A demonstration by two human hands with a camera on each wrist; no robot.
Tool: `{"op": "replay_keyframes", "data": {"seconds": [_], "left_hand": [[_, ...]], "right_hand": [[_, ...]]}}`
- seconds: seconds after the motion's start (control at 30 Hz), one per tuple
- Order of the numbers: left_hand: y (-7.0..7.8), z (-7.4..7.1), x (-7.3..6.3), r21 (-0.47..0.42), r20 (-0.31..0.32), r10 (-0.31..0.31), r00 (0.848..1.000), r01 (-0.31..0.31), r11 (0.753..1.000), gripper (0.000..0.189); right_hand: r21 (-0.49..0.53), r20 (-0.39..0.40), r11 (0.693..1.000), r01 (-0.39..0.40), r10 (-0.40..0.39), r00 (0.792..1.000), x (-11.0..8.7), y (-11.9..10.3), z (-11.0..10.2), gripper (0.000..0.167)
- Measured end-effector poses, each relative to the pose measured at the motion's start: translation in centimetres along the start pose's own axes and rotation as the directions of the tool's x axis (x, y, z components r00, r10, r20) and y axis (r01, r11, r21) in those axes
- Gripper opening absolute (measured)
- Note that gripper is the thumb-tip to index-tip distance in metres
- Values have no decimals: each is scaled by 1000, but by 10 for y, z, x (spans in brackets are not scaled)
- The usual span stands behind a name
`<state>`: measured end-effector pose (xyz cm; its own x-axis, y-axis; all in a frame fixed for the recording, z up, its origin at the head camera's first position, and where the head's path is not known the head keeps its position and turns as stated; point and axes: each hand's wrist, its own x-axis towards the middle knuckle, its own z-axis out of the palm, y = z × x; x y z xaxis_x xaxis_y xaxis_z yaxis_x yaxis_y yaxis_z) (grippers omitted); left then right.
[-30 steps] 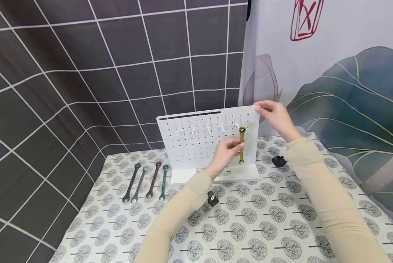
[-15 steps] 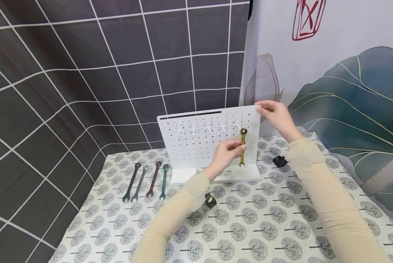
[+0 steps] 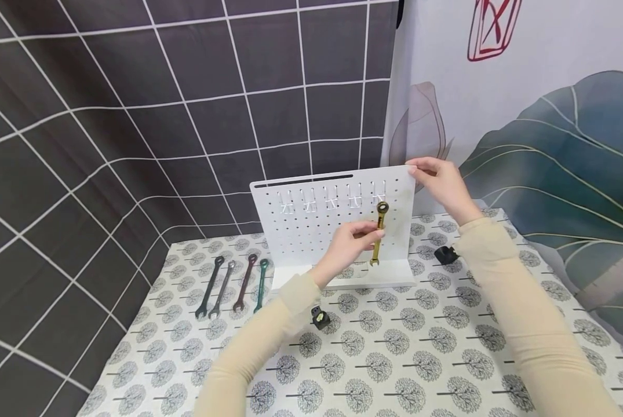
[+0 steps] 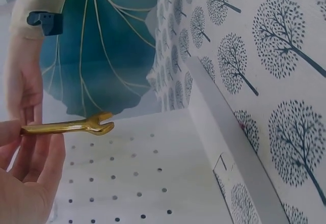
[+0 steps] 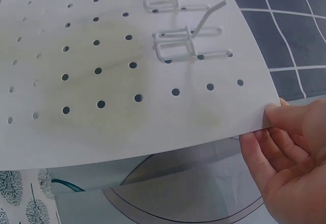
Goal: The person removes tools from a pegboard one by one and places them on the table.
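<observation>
My left hand (image 3: 345, 246) pinches a gold combination wrench (image 3: 376, 249) by its shaft, ring end up, in front of the right part of a white pegboard (image 3: 311, 231). The ring end sits just under the rightmost white hook (image 3: 379, 194). In the left wrist view the wrench's open-ended jaw points away from the fingers, and its ring end is out of sight. My right hand (image 3: 444, 182) grips the board's upper right corner between thumb and fingers; the right wrist view shows the thumb (image 5: 285, 117) on the front face.
Left of the board lie a black wrench (image 3: 206, 289), a silver wrench (image 3: 221, 289), a dark red wrench (image 3: 245, 284) and a green wrench (image 3: 261, 284). The board stands on a white base (image 3: 363, 282) on a tree-print tablecloth (image 3: 363, 347). Dark tile-pattern cloth (image 3: 196, 116) hangs behind.
My left hand has drawn slightly left, and the gold wrench has tilted, its lower end swinging left. The right hand keeps its hold on the board's corner.
</observation>
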<state>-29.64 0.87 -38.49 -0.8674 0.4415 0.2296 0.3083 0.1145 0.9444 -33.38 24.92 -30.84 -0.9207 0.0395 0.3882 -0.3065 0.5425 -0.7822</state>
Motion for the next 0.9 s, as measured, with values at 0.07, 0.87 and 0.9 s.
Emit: {"op": "replay_keyframes", "data": {"seconds": [0.07, 0.87, 0.9], "left_hand": [[2, -3, -2, 12, 0, 2, 1000, -2, 1000, 33], [10, -60, -23, 28, -46, 6, 999, -5, 1000, 33], [11, -63, -24, 26, -54, 8, 999, -6, 1000, 33]], "right_hand": [[0, -1, 1000, 0, 0, 1000, 0, 0, 0, 40], [24, 11, 1000, -16, 16, 1000, -1, -1, -1, 40], [25, 11, 1000, -17, 17, 1000, -1, -1, -1, 40]]}}
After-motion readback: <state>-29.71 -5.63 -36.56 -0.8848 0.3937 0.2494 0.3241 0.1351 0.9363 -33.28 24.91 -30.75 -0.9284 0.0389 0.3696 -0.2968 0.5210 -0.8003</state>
